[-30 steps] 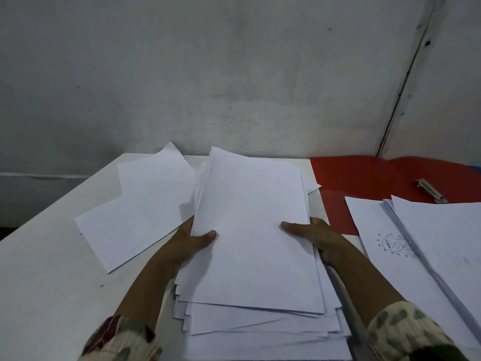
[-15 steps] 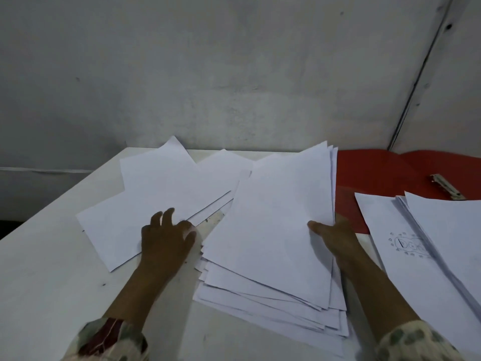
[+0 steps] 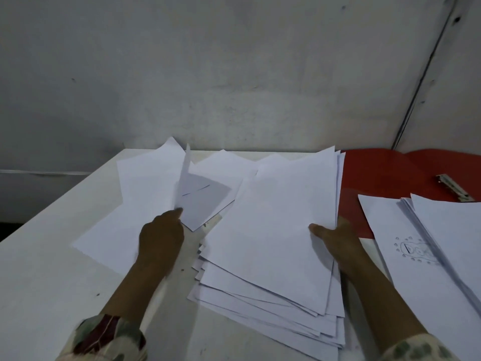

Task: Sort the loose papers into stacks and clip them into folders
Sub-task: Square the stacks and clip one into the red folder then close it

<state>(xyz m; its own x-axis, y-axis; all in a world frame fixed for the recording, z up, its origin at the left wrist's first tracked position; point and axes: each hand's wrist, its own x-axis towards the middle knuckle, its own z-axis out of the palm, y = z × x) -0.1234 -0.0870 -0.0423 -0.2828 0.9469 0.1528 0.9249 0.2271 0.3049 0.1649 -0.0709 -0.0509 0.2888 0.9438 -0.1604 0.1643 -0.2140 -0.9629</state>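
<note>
A thick, fanned stack of white papers (image 3: pixel 273 230) lies in the middle of the white table (image 3: pixel 39 282). My right hand (image 3: pixel 335 238) grips its right edge, thumb on the top sheet. To the left lie loose white sheets (image 3: pixel 145 183). My left hand (image 3: pixel 161 235) pinches one of them, a sheet (image 3: pixel 185 178), by its near edge and lifts it so it stands nearly on edge. An open red folder (image 3: pixel 385 175) with a metal clip (image 3: pixel 454 190) lies at the back right.
A second pile of papers (image 3: pixel 442 243), its lower sheet bearing a pen doodle, covers part of the red folder at the right. A grey wall rises just behind the table. The table's left edge runs diagonally at the far left.
My left hand left the central stack, moved to the loose sheets on the left and lifted one up on edge. The stack swung clockwise and shifted right under my right hand.
</note>
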